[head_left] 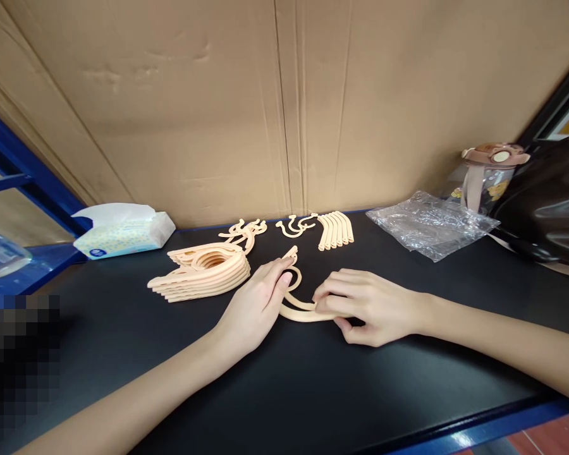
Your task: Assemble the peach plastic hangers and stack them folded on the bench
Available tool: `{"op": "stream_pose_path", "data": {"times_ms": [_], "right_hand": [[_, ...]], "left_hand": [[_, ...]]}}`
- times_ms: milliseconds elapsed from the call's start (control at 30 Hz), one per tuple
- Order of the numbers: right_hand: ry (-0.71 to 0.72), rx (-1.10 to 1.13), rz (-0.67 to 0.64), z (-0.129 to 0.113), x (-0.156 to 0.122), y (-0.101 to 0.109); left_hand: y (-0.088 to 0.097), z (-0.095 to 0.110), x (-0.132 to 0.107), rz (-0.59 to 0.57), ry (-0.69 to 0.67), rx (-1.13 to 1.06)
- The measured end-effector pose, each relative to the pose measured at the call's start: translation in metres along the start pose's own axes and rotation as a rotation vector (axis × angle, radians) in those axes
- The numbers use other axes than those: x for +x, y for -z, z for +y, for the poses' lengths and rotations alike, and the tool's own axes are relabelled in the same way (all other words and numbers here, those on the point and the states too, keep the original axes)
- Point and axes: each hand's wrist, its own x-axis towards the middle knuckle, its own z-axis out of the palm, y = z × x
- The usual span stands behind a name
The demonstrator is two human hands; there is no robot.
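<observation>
My left hand (pixel 260 297) is closed on one side of a cream plastic clothes hanger (pixel 301 313), near its upper end. At the other side, my right hand (pixel 367 306) pinches the same hanger between thumb and fingers, which hide that end. The hanger's curved edge and a loop show between both hands, low over the black table. To the left of my left hand lies a stack of similar hangers (pixel 208 275). Behind the stack is a small pile of loose hooks (pixel 246 234). Beyond my hands rest a few more hooks (pixel 296 226) and a row of curved hanger arms (pixel 336 230).
A tissue pack (pixel 123 235) stands at the back left by a blue metal frame (pixel 9 183). To the right lie a crumpled clear plastic bag (pixel 429 224), a strapped water bottle (pixel 490 174) and a dark bag (pixel 545 196). Cardboard (pixel 218 114) lines the back of the black table (pixel 246 398).
</observation>
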Motion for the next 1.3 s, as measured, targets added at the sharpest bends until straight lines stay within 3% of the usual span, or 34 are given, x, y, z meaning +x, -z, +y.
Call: {"op": "stream_pose_path", "data": {"times_ms": [400, 600, 900, 1300], "right_hand": [[-0.138, 0.179, 0.075, 0.010, -0.001, -0.003], [-0.174, 0.170, 0.123, 0.017, -0.003, -0.006], [-0.276, -0.003, 0.185, 0.016, 0.000, -0.005], [-0.321, 0.021, 0.186, 0.016, 0.001, -0.001]], "left_hand": [[0.003, 0.001, -0.002, -0.026, -0.013, -0.061], [0.002, -0.003, 0.001, -0.034, -0.109, -0.138], [0.000, -0.006, 0.003, -0.006, -0.095, -0.003], [0.001, -0.001, 0.001, -0.035, -0.090, 0.086]]}}
